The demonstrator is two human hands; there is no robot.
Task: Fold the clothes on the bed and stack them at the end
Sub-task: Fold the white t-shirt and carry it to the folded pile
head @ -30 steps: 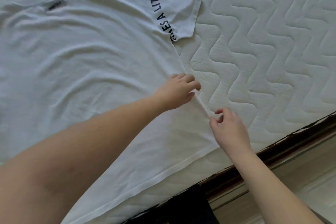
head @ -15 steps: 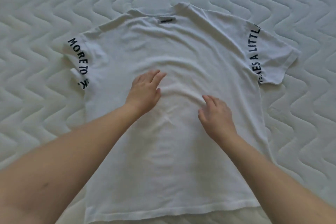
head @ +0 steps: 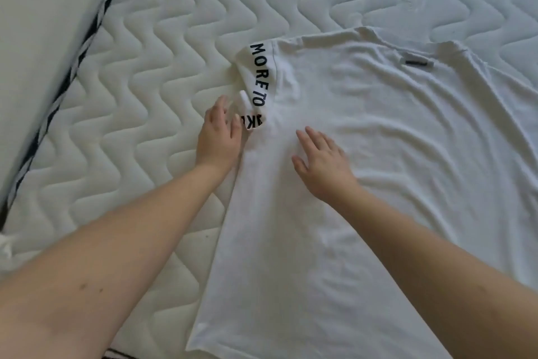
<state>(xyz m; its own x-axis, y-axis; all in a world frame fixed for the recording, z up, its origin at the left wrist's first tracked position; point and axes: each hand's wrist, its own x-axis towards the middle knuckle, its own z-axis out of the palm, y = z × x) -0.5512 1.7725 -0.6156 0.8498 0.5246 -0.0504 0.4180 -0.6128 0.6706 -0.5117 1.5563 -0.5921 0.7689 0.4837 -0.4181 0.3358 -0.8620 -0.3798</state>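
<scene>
White T-shirt (head: 378,169) lies flat on the quilted mattress (head: 174,23); I see my left hand (head: 219,137) flat beside its crumpled sleeve (head: 256,87), right hand (head: 323,166) spread on its body.

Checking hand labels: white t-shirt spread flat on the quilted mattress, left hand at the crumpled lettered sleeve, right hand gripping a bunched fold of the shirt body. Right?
One error: the right hand grips nothing; the head view shows it lying flat, fingers straight, on the t-shirt. The rest holds: left hand at the lettered sleeve, shirt on the mattress.
</scene>
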